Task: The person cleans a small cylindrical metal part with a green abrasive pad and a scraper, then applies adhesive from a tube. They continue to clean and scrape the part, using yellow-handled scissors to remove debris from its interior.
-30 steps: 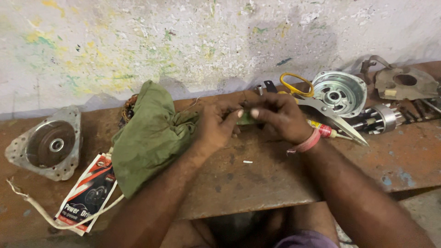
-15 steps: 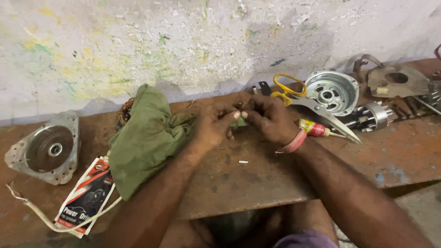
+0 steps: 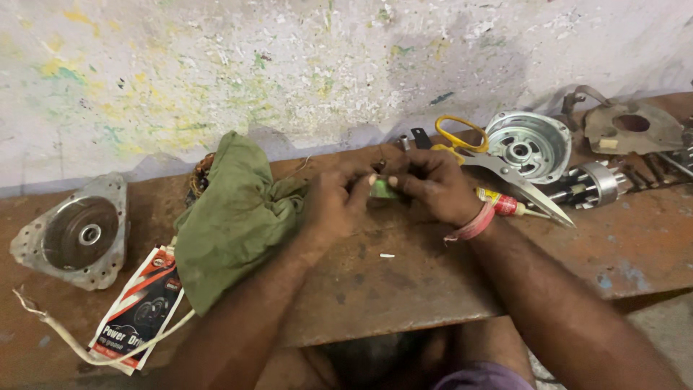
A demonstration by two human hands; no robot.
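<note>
Only the head view here, looking down at a rusty metal bench (image 3: pixel 404 289) pushed against a paint-flecked wall.

Both hands meet in the middle of the bench. The left hand (image 3: pixel 333 206) and the right hand (image 3: pixel 432 184) are each curled shut, fingertips pinching a small pale green piece (image 3: pixel 382 189) that sits right between them, just off the bench top. Most of it is hidden by the fingers, so I can't tell what it actually is. There's a pink band (image 3: pixel 473 225) on the right wrist.

Just left of the left hand, touching it, is a bunched-up green cloth (image 3: pixel 231 217), with what looks like copper winding peeking out behind it. Further out that way sits a grey round motor cover (image 3: pixel 76 232), and nearer the bench edge a red and black printed packet (image 3: pixel 141 307) with a whitish cord (image 3: pixel 86 347) looped round it.

Right of the right hand: a small red glue tube (image 3: pixel 505 204) just beside the wrist, big scissors with yellow handles (image 3: pixel 498 162) behind it, then a shiny round housing (image 3: pixel 528 144), a rotor shaft (image 3: pixel 595 184) and a flat metal plate (image 3: pixel 632 128) further off. A tiny white scrap (image 3: pixel 388 255) lies on the bench just below the hands.
</note>
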